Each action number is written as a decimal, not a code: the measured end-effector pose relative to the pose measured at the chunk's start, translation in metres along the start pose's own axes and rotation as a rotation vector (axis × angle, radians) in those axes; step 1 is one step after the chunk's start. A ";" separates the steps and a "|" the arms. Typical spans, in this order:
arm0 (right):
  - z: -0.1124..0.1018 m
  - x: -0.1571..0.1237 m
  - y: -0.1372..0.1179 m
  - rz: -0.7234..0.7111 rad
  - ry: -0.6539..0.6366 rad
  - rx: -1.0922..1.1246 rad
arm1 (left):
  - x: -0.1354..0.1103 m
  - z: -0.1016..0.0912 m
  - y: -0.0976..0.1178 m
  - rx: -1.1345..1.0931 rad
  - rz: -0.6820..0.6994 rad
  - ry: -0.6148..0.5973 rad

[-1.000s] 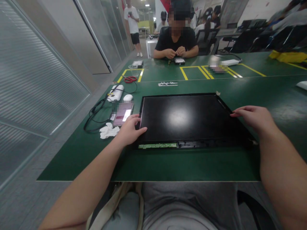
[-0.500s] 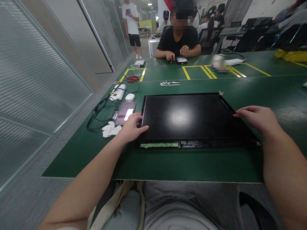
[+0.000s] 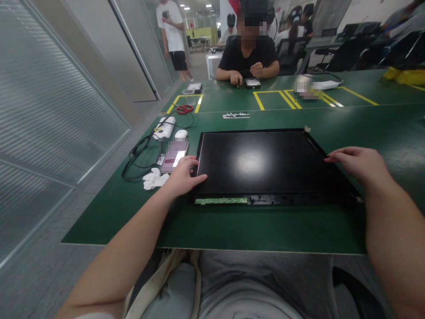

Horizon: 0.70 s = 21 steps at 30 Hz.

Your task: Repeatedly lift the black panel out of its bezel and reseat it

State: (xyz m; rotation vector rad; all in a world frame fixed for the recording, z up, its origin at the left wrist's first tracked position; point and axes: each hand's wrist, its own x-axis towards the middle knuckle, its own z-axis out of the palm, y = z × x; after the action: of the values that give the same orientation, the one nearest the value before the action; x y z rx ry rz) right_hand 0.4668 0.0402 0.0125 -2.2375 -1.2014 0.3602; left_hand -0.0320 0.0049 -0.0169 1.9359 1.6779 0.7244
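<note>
A black flat display panel [image 3: 262, 161] lies face up on the green table [image 3: 252, 226], with a narrow green circuit strip [image 3: 221, 200] along its near edge. My left hand [image 3: 184, 176] grips the panel's left edge near the front corner, thumb on top and fingers curled over the side. My right hand [image 3: 357, 163] rests on the panel's right edge, fingers stretched along it.
Left of the panel lie a phone [image 3: 174, 156], crumpled white gloves [image 3: 154, 178], a black cable [image 3: 137, 155], a white device [image 3: 164, 127] and red scissors [image 3: 183, 109]. A person in black [image 3: 249, 55] sits across the table working on a small device. Another person [image 3: 172, 35] stands in the aisle.
The view has shifted slightly. My hands stay on the panel's edges. The standing person in the aisle has come nearer.
</note>
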 end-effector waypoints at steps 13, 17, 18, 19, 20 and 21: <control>0.004 0.007 0.010 -0.069 0.035 -0.045 | -0.003 0.001 0.011 -0.027 -0.024 0.042; 0.004 0.004 0.007 -0.064 0.036 -0.041 | -0.003 0.000 0.012 0.017 0.003 0.033; 0.004 0.003 0.006 -0.054 0.033 -0.038 | -0.004 0.000 0.013 0.021 0.007 0.025; 0.004 0.001 0.005 -0.044 0.029 -0.032 | -0.004 -0.001 0.013 0.022 0.011 0.016; 0.003 -0.001 0.003 -0.035 0.027 -0.024 | -0.005 -0.002 0.012 0.018 0.017 0.005; 0.003 -0.002 0.003 -0.027 0.023 -0.016 | -0.006 -0.004 0.012 0.010 0.021 -0.009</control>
State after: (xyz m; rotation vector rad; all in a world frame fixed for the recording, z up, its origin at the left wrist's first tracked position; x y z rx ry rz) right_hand 0.4661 0.0387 0.0086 -2.2304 -1.2254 0.3142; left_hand -0.0263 -0.0025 -0.0064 1.9635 1.6617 0.7151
